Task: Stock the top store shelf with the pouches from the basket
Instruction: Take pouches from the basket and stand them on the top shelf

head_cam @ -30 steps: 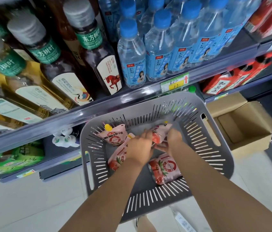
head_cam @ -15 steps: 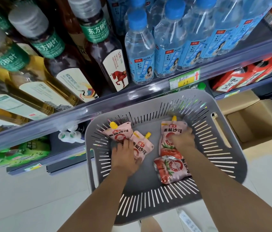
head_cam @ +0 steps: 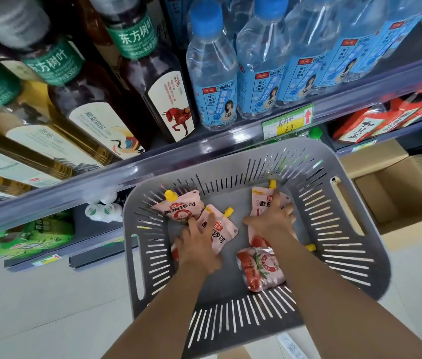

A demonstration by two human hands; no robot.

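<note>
A grey slotted basket point(head_cam: 355, 203) is below the shelf edge with several pink tomato-sauce pouches with yellow caps lying flat in it. My left hand point(head_cam: 199, 244) rests with spread fingers on the middle-left pouch point(head_cam: 224, 229). Another pouch point(head_cam: 178, 208) lies just behind it at the back left. My right hand point(head_cam: 273, 221) lies palm down, fingers spread, on the back-right pouch point(head_cam: 263, 200). A further pouch point(head_cam: 259, 268) lies free at the front right, beside my right forearm. Neither pouch is lifted. The top shelf is out of view.
The shelf point(head_cam: 204, 154) right above the basket holds tea bottles point(head_cam: 152, 81) on the left and blue-capped water bottles point(head_cam: 212, 73) on the right. Red packs point(head_cam: 375, 123) fill a lower shelf. An open cardboard box point(head_cam: 396, 193) stands on the floor at right.
My hands were together over one pouch in the basket's middle. They have moved apart, each onto its own pouch, and the pouches now lie spread out flat. The view has shifted closer.
</note>
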